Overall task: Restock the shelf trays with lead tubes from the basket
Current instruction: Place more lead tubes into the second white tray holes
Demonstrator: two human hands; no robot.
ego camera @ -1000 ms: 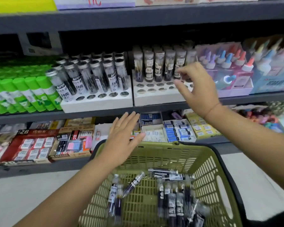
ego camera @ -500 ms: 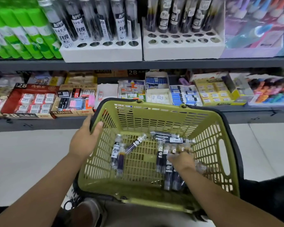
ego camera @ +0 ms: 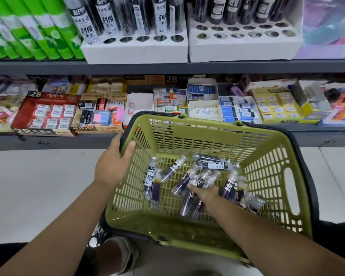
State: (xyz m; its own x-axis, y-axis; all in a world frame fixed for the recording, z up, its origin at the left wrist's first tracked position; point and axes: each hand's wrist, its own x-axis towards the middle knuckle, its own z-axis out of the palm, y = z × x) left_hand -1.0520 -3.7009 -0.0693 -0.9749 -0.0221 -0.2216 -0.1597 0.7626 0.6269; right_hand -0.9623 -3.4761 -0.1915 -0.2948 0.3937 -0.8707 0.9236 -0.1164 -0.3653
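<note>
An olive-green basket (ego camera: 211, 136) sits low in front of me with several clear lead tubes (ego camera: 173, 168) lying loose on its bottom. My left hand (ego camera: 113, 164) grips the basket's left rim near the black handle. My right hand (ego camera: 204, 193) is down inside the basket, fingers closed around a few lead tubes (ego camera: 191, 202). Two white shelf trays stand on the upper shelf: the left tray (ego camera: 135, 50) holds upright tubes with its front row of holes empty, and the right tray (ego camera: 245, 48) has two front rows of empty holes.
Green tubes (ego camera: 34, 32) stand left of the trays and purple packaging (ego camera: 327, 36) lies to the right. The lower shelf (ego camera: 48, 140) carries eraser boxes and small cartons. Pale floor shows beneath, and my shoe (ego camera: 116, 250) is under the basket.
My right hand dropped from the right tray into the basket and closed on tubes. My left hand took hold of the basket rim. The view tilted downward.
</note>
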